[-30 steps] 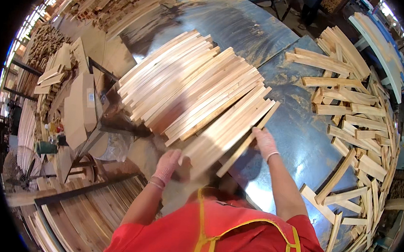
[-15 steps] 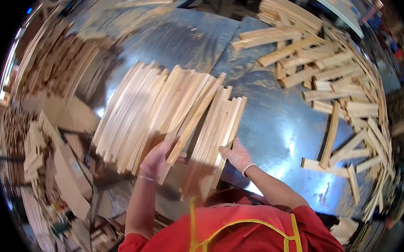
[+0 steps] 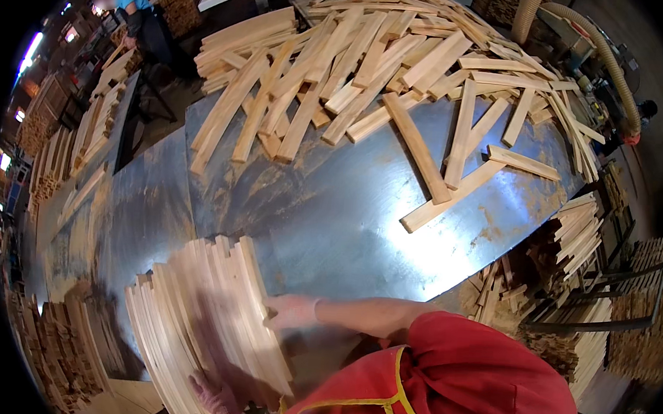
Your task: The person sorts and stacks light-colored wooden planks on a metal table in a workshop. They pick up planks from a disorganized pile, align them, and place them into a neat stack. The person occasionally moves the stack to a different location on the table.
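Observation:
A row of pale wooden strips (image 3: 209,306) lies side by side at the table's near left, their ends uneven. Against the outer right strip rests my right hand (image 3: 291,312), its fingers stretched to the wood and slightly blurred. My left hand (image 3: 216,400), in a thin pale glove, touches the near ends of the strips with its fingers apart. Neither hand is wrapped round a single strip. Part of the left palm is hidden at the picture's lower edge.
Loose wooden boards (image 3: 373,56) lie piled across the far side of the metal table (image 3: 322,229). Brown stacked wood (image 3: 67,358) stands at the lower left. A co-worker (image 3: 141,20) in blue is at the far left. Racked strips (image 3: 576,232) stand to the right.
My view has turned right, so the strips and hands appear lower and further left. The gap and slanted strip in the row are gone; the strips now lie closed up together.

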A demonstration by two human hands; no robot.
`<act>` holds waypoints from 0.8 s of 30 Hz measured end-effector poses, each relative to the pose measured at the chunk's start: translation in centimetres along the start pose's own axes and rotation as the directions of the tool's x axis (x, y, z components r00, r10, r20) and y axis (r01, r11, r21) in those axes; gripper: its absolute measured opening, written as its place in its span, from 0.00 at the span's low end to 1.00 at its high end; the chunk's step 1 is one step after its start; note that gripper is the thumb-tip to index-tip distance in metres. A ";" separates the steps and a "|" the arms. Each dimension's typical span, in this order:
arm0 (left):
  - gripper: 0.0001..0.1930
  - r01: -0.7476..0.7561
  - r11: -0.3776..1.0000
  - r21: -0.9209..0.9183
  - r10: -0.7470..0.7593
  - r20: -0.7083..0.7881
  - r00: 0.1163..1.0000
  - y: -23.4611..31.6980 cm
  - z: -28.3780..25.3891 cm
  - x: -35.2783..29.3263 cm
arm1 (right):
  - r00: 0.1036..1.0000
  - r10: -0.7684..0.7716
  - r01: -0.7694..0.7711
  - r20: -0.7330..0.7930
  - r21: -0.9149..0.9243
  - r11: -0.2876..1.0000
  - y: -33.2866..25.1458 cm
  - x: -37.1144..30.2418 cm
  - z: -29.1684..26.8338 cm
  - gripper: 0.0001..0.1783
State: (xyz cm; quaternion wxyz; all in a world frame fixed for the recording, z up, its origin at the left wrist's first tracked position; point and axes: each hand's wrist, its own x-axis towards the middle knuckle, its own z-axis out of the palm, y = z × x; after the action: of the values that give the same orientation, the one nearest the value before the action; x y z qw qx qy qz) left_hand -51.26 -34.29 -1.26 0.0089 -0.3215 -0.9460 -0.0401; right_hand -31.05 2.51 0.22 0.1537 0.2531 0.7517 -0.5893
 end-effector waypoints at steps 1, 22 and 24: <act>0.37 0.074 0.997 0.001 -0.074 0.071 0.995 -1.2 0.4 0.2 | 0.999 -0.029 0.028 -0.033 -0.024 0.999 0.2 -1.1 -3.4 0.44; 0.47 -0.148 0.915 -0.374 0.333 0.495 0.802 52.6 -0.7 0.5 | -0.084 0.007 -0.664 -0.996 0.061 0.745 28.8 -18.2 -38.7 0.49; 0.45 -0.278 0.949 -0.147 0.313 0.517 0.797 53.7 -0.2 0.6 | 0.024 0.171 -0.551 -0.985 0.130 0.824 28.6 -17.7 -39.0 0.50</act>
State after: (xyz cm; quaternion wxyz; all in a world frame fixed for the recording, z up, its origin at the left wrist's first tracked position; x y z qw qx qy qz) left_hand -19.00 8.51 2.70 -0.2588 -0.4635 -0.8472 0.0226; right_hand 2.27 41.66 -3.44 -0.1915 0.7313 0.6471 -0.0990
